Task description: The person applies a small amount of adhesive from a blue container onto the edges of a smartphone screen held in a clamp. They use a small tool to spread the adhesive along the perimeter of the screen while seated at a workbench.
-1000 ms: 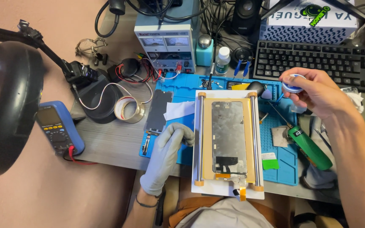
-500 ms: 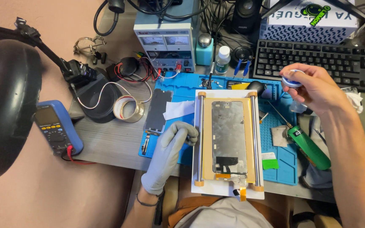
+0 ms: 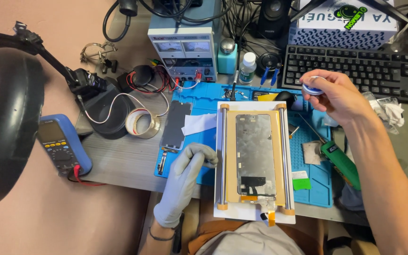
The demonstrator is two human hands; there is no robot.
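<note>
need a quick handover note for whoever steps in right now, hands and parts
Left hand, gloved, rests curled against the left rail of the white fixture, steadying it.
Right hand, bare, holds a small round blue-and-white roll raised over the blue mat.
Phone frame lies clamped between the rails, metal side up, flex tail at the near end.
A dark panel lies on the mat to the left.
Done: frame seated in fixture. Left: nothing from the roll is on the frame yet.

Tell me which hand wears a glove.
The left hand, in a grey glove beside the white fixture; the right hand is bare, holding a small round tin.
</note>
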